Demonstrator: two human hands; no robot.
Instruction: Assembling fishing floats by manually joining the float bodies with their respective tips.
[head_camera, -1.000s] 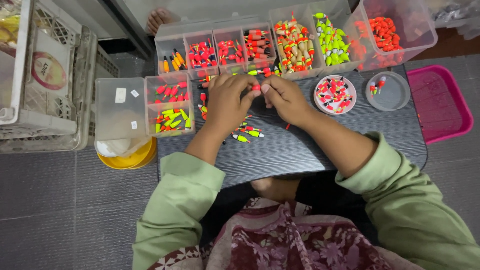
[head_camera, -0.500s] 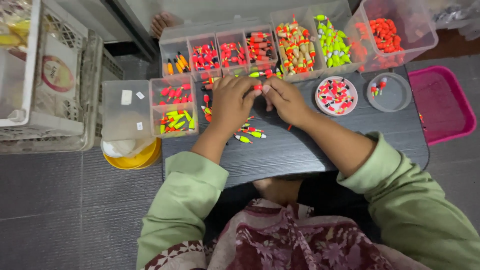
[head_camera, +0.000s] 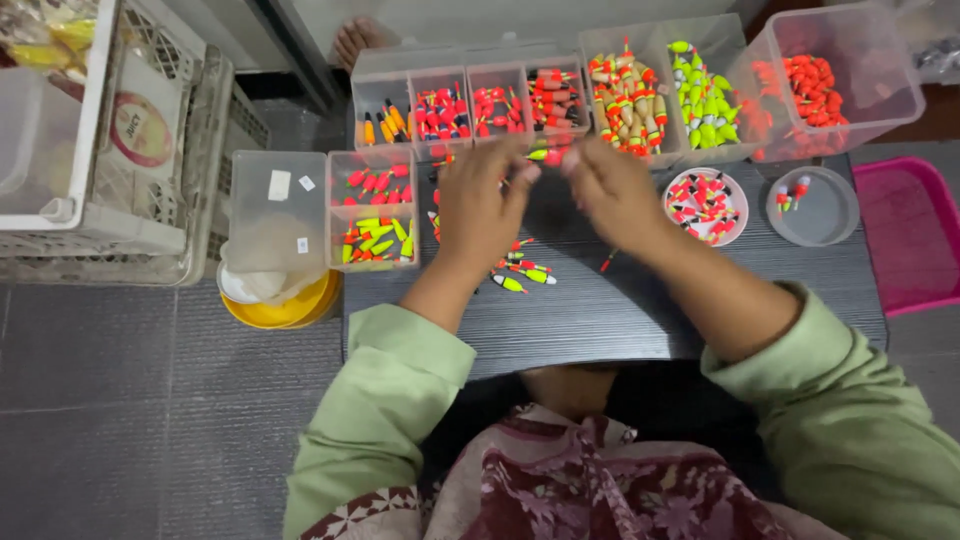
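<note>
Head view | left hand (head_camera: 482, 205) + right hand (head_camera: 612, 190): both grips pinch 1 float (head_camera: 548, 155) over black table (head_camera: 600, 310)

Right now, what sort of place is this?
Probably a small home workshop for sorting or assembling fishing floats. A low dark wood-grain table carries clear plastic compartment boxes of bright red, yellow and green floats, and both hands work over it, with white plastic crates alongside.

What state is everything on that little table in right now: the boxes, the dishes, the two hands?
Left hand: raised, pinching a small float.
Right hand: raised, fingertips meeting the left's.
Divided clear box: open, compartments filled.
Round dish: full of floats.
Grey lid: nearly empty.
Big clear tub: open, red floats inside.
</note>
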